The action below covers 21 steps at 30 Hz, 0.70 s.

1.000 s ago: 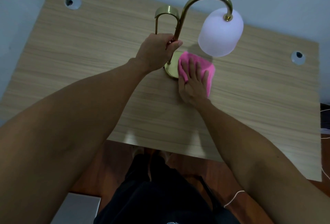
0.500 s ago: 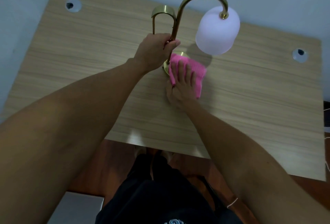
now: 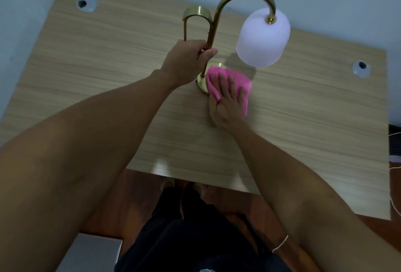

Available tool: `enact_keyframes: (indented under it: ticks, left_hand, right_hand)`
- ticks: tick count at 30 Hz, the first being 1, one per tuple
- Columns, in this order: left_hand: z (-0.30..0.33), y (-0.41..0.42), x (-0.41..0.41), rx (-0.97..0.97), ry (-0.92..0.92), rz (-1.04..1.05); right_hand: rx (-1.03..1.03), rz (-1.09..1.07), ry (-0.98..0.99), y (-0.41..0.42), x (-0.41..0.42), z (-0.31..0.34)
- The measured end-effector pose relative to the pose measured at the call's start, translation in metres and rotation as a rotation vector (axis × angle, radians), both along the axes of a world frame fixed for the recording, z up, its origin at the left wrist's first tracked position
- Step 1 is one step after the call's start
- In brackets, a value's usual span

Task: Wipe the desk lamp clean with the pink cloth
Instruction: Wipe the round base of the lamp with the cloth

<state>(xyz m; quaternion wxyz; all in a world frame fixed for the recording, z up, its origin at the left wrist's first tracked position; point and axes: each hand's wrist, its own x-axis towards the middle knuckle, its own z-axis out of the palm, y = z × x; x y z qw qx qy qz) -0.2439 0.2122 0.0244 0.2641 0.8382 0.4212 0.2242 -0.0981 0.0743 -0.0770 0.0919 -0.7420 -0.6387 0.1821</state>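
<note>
Light wood-grain desk top (image 3: 303, 120) fills most of the frame, set against a pale wall; two round cable grommets, one upper left (image 3: 86, 3), one at right (image 3: 361, 68). Grey box corner (image 3: 93, 254) on the reddish floor, lower left. Both forearms cross the lower frame and cover the near desk edge in part. Brass desk lamp with frosted white dome shade (image 3: 263, 37) stands upper centre: stem rises from a round brass base (image 3: 201, 83), long axis running up-frame, then arcs over to the right so the shade hangs mouth-down toward the desk. A second, shorter brass hoop (image 3: 196, 12) sits left of the stem. Left hand (image 3: 186, 61) wrapped closed around the lower stem, thumb across the front. Pink cloth (image 3: 236, 80), bunched, lies over the right side of the base and onto the desk; right hand (image 3: 227, 102) pressed flat on it, fingers spread, hiding much of the cloth and base.
</note>
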Motion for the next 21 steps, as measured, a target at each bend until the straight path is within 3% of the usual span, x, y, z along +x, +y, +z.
enact_keyframes:
  ticks: [4,7,11,21]
  left_hand:
    - [0.0,-0.001,0.001,0.032,-0.008,0.002]
    - [-0.001,-0.001,0.0,0.053,-0.021,-0.004]
    - [0.001,-0.003,0.002,0.05,-0.019,-0.003]
    - [0.005,-0.007,0.002,0.007,-0.015,0.013]
  right_hand:
    - [-0.069,0.023,-0.065,0.038,0.016,0.009]
    - [-0.138,0.194,-0.187,0.063,0.023,0.014]
    - [-0.173,0.337,-0.158,0.073,0.041,0.021]
    - [-0.164,-0.206,-0.002,0.016,-0.028,0.019]
